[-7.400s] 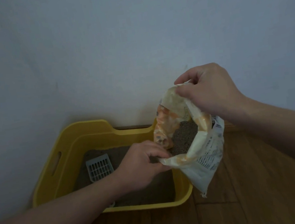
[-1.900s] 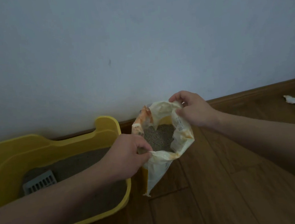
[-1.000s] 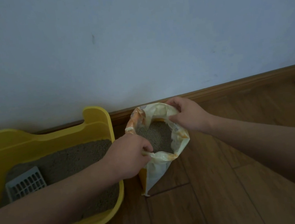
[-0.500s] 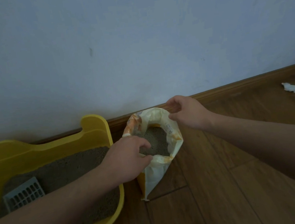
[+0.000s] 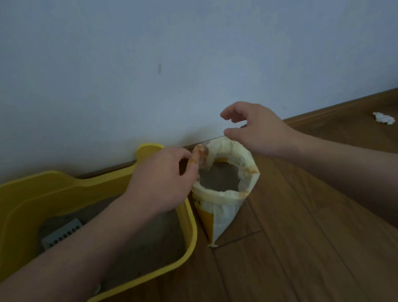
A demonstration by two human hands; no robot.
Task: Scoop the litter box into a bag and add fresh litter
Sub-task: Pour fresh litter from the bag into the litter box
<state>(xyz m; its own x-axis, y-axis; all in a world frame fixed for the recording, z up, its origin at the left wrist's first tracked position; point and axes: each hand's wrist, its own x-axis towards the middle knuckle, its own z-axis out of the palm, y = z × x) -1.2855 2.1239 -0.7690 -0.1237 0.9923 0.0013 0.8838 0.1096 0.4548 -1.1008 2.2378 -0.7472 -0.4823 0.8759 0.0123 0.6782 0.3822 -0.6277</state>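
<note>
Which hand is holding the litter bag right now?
The left hand, pinching the litter bag at its rim; the right hand hovers open above it.

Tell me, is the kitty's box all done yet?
Nearly, it looks like. The yellow litter box already has litter in it, and the grey scoop lies inside. The litter bag stands open on the floor beside it. The left hand pinches the bag's rim; the right hand hovers open above it. Left: closing the bag and taking out the scoop. Whether scooping happened can't be seen.

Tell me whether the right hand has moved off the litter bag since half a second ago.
Yes. The right hand has let go and lifted toward the wall; the litter bag stands beside the litter box.
</note>
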